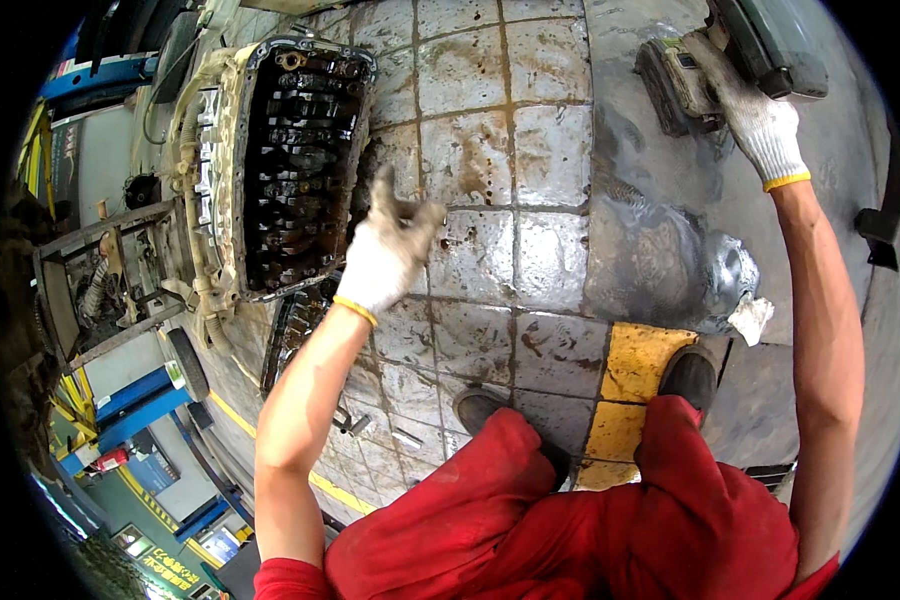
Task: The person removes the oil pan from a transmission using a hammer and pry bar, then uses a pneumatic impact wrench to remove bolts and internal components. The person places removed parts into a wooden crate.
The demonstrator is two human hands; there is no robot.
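Note:
An open engine block [300, 170] stands at the left, its inside dark and oily, with rows of metal parts across it. My left hand [385, 250], in a white glove with dirty fingertips, is held just right of the engine. Its fingers are apart, slightly blurred, with nothing in them. At the upper right, my right hand [760, 120], gloved too, is closed around what looks like the handle of a dark cordless power tool [785, 45]. A boxy, battery-like base [665, 90] sits left of that hand. The palm side of the right hand is hidden.
Stained, oily floor tiles [470, 150] lie in the middle, beside a grey metal sheet [650, 250] bearing a crumpled white scrap [752, 318]. A metal frame [100, 250] stands left of the engine. Small metal pieces [407, 438] lie near my left shoe [480, 405].

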